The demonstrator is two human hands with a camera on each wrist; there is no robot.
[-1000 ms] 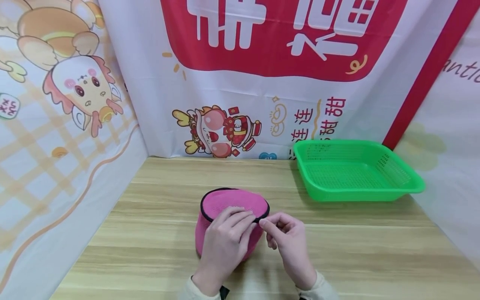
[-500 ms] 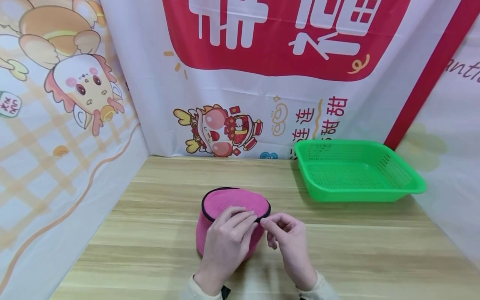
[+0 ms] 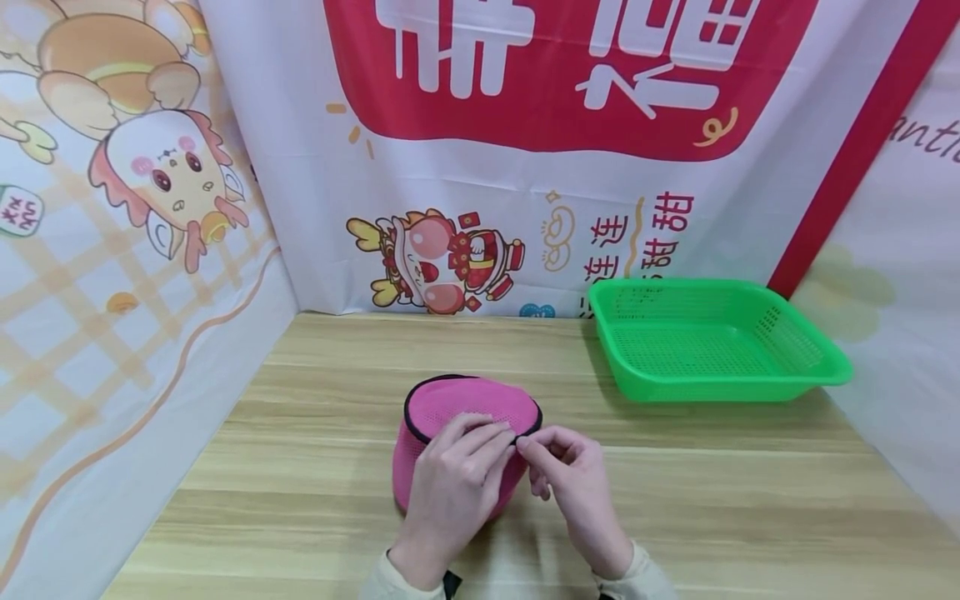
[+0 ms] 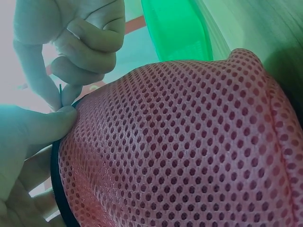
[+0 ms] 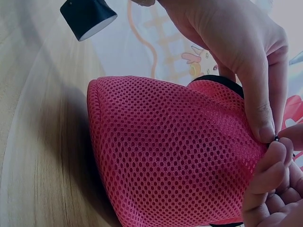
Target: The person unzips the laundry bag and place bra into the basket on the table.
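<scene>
A pink mesh bag (image 3: 408,467) with black edging round its top stands on the table in the head view. My left hand (image 3: 453,483) lies over the bag's near side and grips the edging between thumb and fingers. Close against it, my right hand (image 3: 577,487) pinches a small dark zipper pull (image 4: 61,94) at the edging, between thumb and index finger. Most of the pull is covered by the fingertips. In the right wrist view, the fingertips of both hands meet at the bag's rim. The mesh side of the bag (image 5: 165,146) bulges there, and its contents cannot be seen.
A green plastic basket (image 3: 712,390) with perforated walls stands at the back right of the wooden table (image 3: 315,400). Printed cloth hangings (image 3: 300,192) enclose the back and both sides.
My right hand has shifted very slightly left, toward the left hand. The left hand keeps its hold, and the bag and basket stay in place.
</scene>
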